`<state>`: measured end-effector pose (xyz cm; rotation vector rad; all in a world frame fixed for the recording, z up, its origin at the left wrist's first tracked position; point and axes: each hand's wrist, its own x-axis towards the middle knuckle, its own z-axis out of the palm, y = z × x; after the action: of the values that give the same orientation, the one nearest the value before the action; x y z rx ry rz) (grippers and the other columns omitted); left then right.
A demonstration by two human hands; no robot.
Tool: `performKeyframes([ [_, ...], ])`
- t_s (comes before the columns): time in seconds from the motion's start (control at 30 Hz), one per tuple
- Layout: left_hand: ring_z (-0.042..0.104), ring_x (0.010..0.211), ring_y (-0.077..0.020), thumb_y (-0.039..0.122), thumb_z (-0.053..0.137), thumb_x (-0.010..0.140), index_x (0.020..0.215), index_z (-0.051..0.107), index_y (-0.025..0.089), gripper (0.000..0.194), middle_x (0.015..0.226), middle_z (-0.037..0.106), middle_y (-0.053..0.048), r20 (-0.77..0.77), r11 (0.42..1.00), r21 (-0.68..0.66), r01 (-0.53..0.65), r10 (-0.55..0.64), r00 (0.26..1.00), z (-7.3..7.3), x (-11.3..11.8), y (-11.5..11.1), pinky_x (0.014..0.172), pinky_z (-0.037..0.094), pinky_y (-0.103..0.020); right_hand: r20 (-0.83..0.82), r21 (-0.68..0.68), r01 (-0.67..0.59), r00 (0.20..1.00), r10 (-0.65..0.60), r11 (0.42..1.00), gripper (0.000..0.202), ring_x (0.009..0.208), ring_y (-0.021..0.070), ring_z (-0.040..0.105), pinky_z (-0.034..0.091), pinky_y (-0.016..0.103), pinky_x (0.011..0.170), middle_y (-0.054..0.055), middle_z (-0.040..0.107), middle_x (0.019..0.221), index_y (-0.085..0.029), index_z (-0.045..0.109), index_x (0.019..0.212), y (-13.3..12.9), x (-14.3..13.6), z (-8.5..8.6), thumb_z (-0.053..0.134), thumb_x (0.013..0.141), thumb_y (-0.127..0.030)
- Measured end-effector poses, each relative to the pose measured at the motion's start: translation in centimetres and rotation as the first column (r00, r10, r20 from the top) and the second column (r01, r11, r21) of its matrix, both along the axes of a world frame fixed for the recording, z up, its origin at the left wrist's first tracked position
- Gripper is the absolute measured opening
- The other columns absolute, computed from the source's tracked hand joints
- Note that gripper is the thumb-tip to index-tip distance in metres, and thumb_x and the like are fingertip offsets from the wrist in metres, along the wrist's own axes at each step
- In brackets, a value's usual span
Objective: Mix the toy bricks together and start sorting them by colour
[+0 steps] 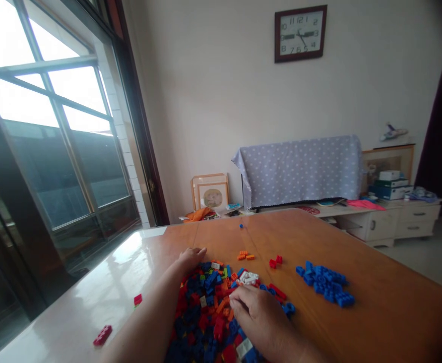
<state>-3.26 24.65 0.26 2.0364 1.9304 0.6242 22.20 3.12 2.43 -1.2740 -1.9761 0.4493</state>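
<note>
A large mixed pile of toy bricks point(205, 322), mostly blue, red and orange with some white and green, lies on the wooden table point(281, 237). My left hand point(192, 256) rests at the pile's far left edge, its fingers stretched out and low over the table. Over the right part of the pile is my right hand point(256, 307), thumb and fingers curled together beside white and orange bricks. Whatever may be between those fingertips is too small to make out. A separate group of blue bricks point(326, 283) sits to the right.
Small orange bricks point(245, 255) and red bricks point(275, 261) lie beyond the pile, with a tiny blue piece point(241, 226) farther back. Two reddish bricks are at the left, one of them a long one point(103, 335). A cloth-covered object point(300, 171) stands behind the table.
</note>
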Motion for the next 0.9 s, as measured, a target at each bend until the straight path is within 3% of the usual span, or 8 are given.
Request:
performKeyframes([
  [0.17,0.065,0.088,-0.0223,0.051,0.066,0.084,0.080,0.071,0.019,0.032,0.089,0.072,-0.006,-0.031,0.996,-0.050,0.078,-0.079,0.996,-0.3,1.1,-0.4,0.078,0.049,-0.031,0.004,-0.002,0.012,1.000,-0.012,1.000,0.021,0.078,0.0142,0.064,0.040,0.023,0.070,0.000,0.070,0.082,-0.023,0.066,0.081,-0.1,0.1,0.3,0.049,0.094,-0.024],
  [0.3,0.061,0.068,-0.0193,0.057,0.060,0.080,0.075,0.071,0.019,0.040,0.067,0.067,-0.002,-0.017,0.984,-0.061,0.169,-0.171,0.985,0.3,2.1,-1.4,0.062,0.042,-0.026,0.017,0.012,0.011,1.000,-0.011,1.000,0.019,0.081,0.0141,0.065,0.040,0.023,0.071,0.000,0.071,0.084,-0.023,0.067,0.083,-0.2,0.1,0.5,0.051,0.093,-0.023],
  [0.6,0.056,0.067,-0.0158,0.054,0.056,0.080,0.089,0.069,0.018,0.039,0.073,0.066,0.000,0.002,0.943,-0.036,0.332,-0.332,0.943,1.8,4.1,-4.7,0.056,0.036,-0.023,0.034,0.043,0.020,0.999,-0.021,0.999,0.020,0.082,0.0137,0.066,0.041,0.023,0.074,0.001,0.071,0.085,-0.023,0.069,0.084,-0.1,0.2,0.4,0.051,0.093,-0.023],
  [0.9,0.052,0.069,-0.0144,0.046,0.057,0.083,0.078,0.066,0.018,0.029,0.076,0.063,-0.001,-0.054,0.902,0.025,0.430,-0.429,0.902,3.7,5.7,-9.7,0.060,0.035,-0.024,0.039,0.028,0.003,0.999,-0.004,1.000,0.018,0.083,0.0143,0.066,0.040,0.023,0.072,0.000,0.072,0.086,-0.024,0.070,0.087,-0.3,0.4,0.0,0.053,0.093,-0.027],
])
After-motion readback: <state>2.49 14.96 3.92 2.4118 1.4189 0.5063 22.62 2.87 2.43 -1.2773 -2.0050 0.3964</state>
